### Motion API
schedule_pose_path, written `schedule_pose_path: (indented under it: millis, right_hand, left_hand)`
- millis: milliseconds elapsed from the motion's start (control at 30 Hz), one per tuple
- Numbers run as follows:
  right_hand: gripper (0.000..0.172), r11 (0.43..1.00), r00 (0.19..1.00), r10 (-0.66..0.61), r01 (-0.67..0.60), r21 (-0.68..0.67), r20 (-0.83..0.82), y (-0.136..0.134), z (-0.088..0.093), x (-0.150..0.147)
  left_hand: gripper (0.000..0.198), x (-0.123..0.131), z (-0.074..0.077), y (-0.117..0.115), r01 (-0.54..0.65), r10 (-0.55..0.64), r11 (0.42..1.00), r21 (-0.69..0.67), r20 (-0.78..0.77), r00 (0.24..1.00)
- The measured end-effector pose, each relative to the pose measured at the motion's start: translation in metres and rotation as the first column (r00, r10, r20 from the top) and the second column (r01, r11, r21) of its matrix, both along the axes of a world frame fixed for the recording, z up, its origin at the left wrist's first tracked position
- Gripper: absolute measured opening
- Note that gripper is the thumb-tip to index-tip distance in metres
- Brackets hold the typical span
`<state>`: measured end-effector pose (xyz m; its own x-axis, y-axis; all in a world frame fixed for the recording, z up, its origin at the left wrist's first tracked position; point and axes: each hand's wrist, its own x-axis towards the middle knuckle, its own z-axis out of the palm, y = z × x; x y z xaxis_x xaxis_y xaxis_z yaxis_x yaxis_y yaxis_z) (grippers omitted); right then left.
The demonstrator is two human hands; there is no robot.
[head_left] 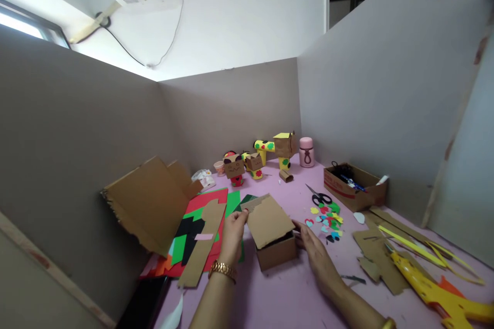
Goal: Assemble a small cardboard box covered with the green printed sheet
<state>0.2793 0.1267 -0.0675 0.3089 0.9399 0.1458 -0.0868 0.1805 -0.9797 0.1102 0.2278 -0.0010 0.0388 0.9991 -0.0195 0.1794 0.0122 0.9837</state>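
Observation:
A small brown cardboard box point(277, 253) sits on the purple table in front of me. On its top lies a flat cardboard piece point(269, 221), slightly raised at the near edge, so a dark gap shows beneath. My left hand point(235, 226), with a gold watch at the wrist, pinches the left edge of this piece, thumb uppermost. Along the box's right side rests my right hand point(313, 253), fingers stretched out and fingertips at the upper right edge. Behind the left hand a dark green sheet point(247, 199) pokes out.
Coloured sheets and a cardboard strip point(204, 254) lie left, beside a large cardboard piece point(148, 205). To the right are black scissors point(321, 198), small paper shapes point(328, 222), a yellow glue gun point(428, 288) and an open box point(355, 187). Cardboard animals point(234, 167) and a pink bottle point(306, 153) stand behind.

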Motion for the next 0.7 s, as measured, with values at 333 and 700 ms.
schedule_pose_path:
  millis: [333,700]
  right_hand:
    - [0.070,1.000,0.998,-0.016,0.016,-0.008,0.060,0.001,0.001,-0.001]
    - [0.066,0.997,0.990,0.005,-0.015,0.072,0.139,-0.003,0.010,-0.003]
  left_hand:
    - [0.021,-0.002,-0.015,0.004,0.025,-0.029,0.996,-0.084,-0.048,0.998]
    - [0.018,0.011,-0.023,-0.004,-0.016,0.012,1.000,0.021,0.169,0.986]
